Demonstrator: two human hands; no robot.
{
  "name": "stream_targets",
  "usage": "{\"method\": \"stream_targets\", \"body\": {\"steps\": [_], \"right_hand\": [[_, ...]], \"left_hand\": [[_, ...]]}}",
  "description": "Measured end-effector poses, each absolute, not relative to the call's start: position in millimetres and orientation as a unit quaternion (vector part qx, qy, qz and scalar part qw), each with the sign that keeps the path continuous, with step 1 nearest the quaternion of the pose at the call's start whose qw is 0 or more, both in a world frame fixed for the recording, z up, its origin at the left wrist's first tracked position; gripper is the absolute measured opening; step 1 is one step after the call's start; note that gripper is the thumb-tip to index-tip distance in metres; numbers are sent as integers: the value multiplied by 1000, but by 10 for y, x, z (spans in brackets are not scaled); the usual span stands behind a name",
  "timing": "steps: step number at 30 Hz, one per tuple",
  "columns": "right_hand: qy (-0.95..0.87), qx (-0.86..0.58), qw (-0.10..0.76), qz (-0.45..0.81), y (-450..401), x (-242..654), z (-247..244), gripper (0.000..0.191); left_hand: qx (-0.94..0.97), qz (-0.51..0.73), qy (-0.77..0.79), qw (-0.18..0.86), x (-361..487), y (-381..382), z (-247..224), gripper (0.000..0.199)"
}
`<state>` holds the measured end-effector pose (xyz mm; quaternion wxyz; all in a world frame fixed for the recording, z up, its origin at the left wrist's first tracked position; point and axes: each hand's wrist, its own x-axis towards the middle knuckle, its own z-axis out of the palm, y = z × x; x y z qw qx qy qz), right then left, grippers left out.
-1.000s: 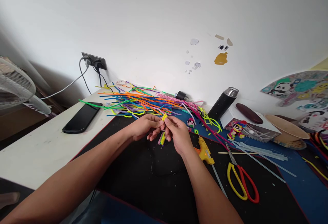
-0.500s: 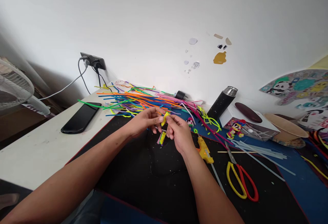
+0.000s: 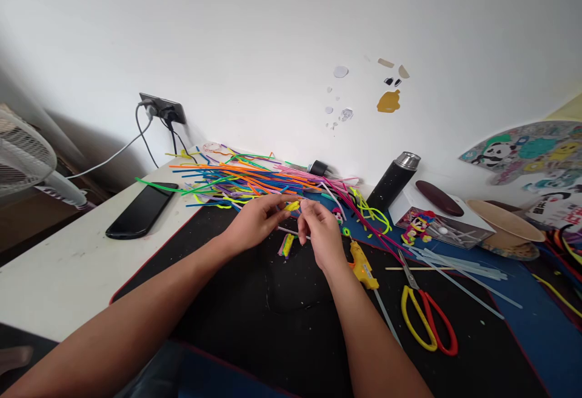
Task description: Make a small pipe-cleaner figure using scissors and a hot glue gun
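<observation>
A short piece of yellow pipe cleaner (image 3: 292,206) is pinched between my two hands above the black mat (image 3: 291,331). My left hand (image 3: 255,221) grips its left end between thumb and fingers. At the other end, the fingertips of my right hand (image 3: 321,231) are closed on it, partly hiding it. Just below the hands, a small bundle of pink, green and yellow pipe cleaner pieces (image 3: 286,245) lies on the mat. A yellow hot glue gun (image 3: 362,266) rests to the right of my right hand.
Many coloured pipe cleaners (image 3: 236,176) are heaped along the wall. Scissors (image 3: 427,319), clear glue sticks (image 3: 459,267), a small figure (image 3: 416,227) and a black flask (image 3: 394,181) are on the right. A phone (image 3: 142,210) lies at left, near a fan (image 3: 27,155).
The yellow piece has turned from nearly upright to nearly level between my hands. My right fingers have moved up over its end. The view has shifted slightly.
</observation>
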<state>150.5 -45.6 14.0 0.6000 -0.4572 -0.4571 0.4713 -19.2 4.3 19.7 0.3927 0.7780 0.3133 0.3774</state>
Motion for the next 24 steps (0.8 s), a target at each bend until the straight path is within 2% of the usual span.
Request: {"method": "stream_targets", "body": {"steps": [4, 8, 12, 16, 20, 24], "right_hand": [[-483, -488, 576, 444, -449, 1521, 110, 41], [-503, -514, 553, 421, -457, 1530, 105, 37], [-535, -518, 530, 404, -474, 1532, 126, 33], [-565, -522, 496, 402, -478, 1513, 128, 37], [-566, -511, 497, 415, -473, 1504, 112, 36], [-593, -534, 476, 370, -493, 1502, 102, 32]], "left_hand": [[794, 374, 321, 357, -177, 20, 194, 31], [722, 416, 299, 465, -149, 37, 167, 29], [665, 425, 286, 543, -143, 67, 188, 36], [676, 422, 313, 517, -167, 80, 234, 37], [695, 414, 321, 492, -186, 80, 239, 36], [690, 418, 323, 495, -185, 89, 218, 36]]}}
